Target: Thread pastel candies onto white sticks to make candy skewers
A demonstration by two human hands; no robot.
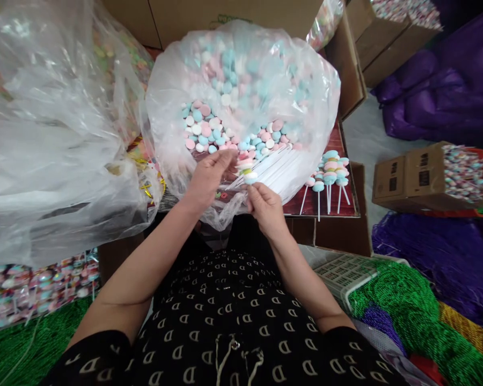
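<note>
A short stack of round pink, white, blue and yellow-green candy pieces (247,172) is between my hands, over the near side of a clear plastic bag (165,128). My right hand (265,206) pinches just below the stack, where its stick is mostly hidden by the fingers. At the upper end of the stack, my left hand (213,174) has its fingers closed on a pink candy piece (244,156). Loose pastel candy pieces (205,128) fill the bag beyond my hands. Several white sticks (279,169) lie bunched just right of the stack.
Several candy-stack lollipops (330,171) lie on the dark red table (350,201) at right. Another large plastic bag (56,145) covers the left side. Cartons (410,174), a pale crate (342,271) and green beads (402,300) stand at right.
</note>
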